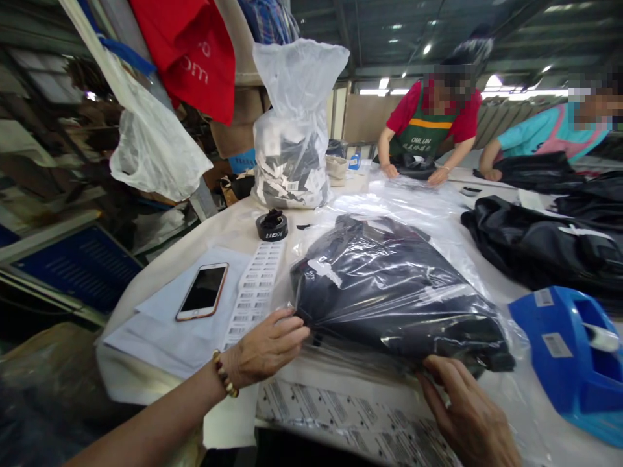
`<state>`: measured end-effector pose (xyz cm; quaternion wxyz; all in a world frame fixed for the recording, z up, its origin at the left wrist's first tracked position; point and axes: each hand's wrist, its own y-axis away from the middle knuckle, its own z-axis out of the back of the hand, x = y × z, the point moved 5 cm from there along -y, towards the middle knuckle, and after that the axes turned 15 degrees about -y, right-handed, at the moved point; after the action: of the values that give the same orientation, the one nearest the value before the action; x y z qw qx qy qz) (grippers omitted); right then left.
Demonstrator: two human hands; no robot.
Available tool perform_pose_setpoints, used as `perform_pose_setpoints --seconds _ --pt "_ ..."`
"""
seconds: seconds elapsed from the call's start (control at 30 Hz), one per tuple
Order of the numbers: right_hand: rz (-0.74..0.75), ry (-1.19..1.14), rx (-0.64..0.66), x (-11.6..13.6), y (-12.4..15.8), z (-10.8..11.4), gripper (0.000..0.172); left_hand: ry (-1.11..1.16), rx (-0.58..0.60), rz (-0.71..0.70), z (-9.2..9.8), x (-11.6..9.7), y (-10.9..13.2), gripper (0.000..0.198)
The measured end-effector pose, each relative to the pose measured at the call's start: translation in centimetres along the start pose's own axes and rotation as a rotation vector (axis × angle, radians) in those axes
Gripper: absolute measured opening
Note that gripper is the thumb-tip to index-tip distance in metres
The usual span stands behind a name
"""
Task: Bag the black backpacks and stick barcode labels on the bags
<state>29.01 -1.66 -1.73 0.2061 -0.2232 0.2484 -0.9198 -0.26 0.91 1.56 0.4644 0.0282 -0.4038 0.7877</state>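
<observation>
A folded dark garment in a clear plastic bag (389, 292) lies on the white table (228, 227) in front of me. My left hand (265, 350) rests at the bag's near left corner, fingers closed on the plastic edge. My right hand (467, 415) is at the bag's near right corner, its fingers pressed on the plastic there. A sheet of barcode labels (341, 408) lies under the near edge of the bag, between my hands.
A phone (203, 290) lies on papers at the left, beside a barcode strip (256, 285) and a tape roll (271, 226). A blue tape dispenser (569, 350) stands at the right. Behind are dark garments (535, 243), a filled plastic sack (294, 130) and two people working.
</observation>
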Motion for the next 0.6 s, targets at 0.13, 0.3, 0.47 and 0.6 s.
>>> perform_pose_setpoints --seconds 0.13,0.3,0.47,0.6 --pt "-0.015 -0.007 0.001 0.2 -0.1 -0.2 0.021 0.002 0.015 0.020 -0.8 0.2 0.3 0.022" --pt "-0.010 -0.008 -0.034 0.8 -0.3 0.0 0.022 -0.025 -0.009 -0.002 -0.6 0.0 0.6 0.019" --pt "0.000 -0.024 -0.060 0.9 -0.5 0.1 0.020 -0.020 0.000 0.024 -1.1 0.3 0.3 0.019" --pt "-0.015 -0.034 -0.047 0.8 -0.5 0.0 0.020 -0.012 0.029 0.057 -1.6 0.6 -0.1 0.020"
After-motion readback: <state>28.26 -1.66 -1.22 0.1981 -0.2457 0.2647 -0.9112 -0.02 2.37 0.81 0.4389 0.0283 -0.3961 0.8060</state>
